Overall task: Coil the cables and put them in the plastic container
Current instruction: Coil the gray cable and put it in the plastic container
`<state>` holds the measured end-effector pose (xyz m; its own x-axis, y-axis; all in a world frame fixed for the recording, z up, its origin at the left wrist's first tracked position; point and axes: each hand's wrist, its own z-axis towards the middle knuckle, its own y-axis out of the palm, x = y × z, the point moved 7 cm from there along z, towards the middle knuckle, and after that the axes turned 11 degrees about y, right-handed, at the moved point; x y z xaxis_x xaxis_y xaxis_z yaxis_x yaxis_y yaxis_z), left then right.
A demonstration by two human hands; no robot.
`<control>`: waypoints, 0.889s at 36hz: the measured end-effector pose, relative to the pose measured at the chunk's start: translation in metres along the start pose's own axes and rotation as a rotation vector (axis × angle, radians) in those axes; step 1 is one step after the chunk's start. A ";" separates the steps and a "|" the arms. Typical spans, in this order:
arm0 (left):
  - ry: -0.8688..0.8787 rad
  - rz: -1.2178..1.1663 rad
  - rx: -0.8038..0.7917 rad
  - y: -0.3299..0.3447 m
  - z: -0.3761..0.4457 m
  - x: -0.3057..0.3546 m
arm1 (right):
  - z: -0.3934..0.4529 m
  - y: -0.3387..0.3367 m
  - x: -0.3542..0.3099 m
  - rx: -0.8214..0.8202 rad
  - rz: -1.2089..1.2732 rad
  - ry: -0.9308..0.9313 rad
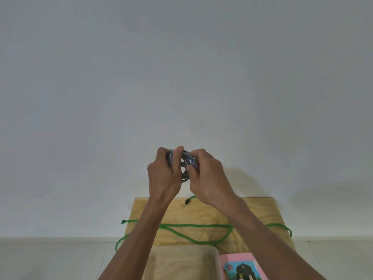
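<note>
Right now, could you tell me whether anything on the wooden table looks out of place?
Yes: the long green cable sprawls uncoiled across the wooden table, its ends drooping over both side edges, where it could snag. Nothing looks spilled or damaged.

Place: plain room, kind unclear
Signs: bare white wall point(181, 67), tiled floor point(50, 259), small plywood table point(203, 213)

Wooden table point(203, 214): green cable point(193, 225), container point(181, 252), pink box point(242, 263).

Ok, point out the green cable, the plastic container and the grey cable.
green cable point(193, 225): head view, straight run across the table.
plastic container point(217, 254): head view, far right rim.
grey cable point(188, 156): head view, coil between both hands.
</note>
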<state>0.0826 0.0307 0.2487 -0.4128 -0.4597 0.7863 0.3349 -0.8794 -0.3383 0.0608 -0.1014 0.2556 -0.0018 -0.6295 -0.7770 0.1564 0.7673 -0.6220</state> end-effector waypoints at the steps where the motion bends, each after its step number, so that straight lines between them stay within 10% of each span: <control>1: -0.006 0.003 -0.002 0.000 -0.001 -0.002 | 0.001 0.001 0.000 -0.005 -0.008 0.008; 32: -0.034 0.079 -0.037 0.015 -0.008 -0.021 | -0.005 0.012 -0.001 0.114 -0.130 0.023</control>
<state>0.0896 0.0256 0.2230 -0.3571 -0.5240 0.7732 0.3334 -0.8448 -0.4186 0.0574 -0.0909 0.2490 -0.0514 -0.7184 -0.6937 0.2643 0.6601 -0.7032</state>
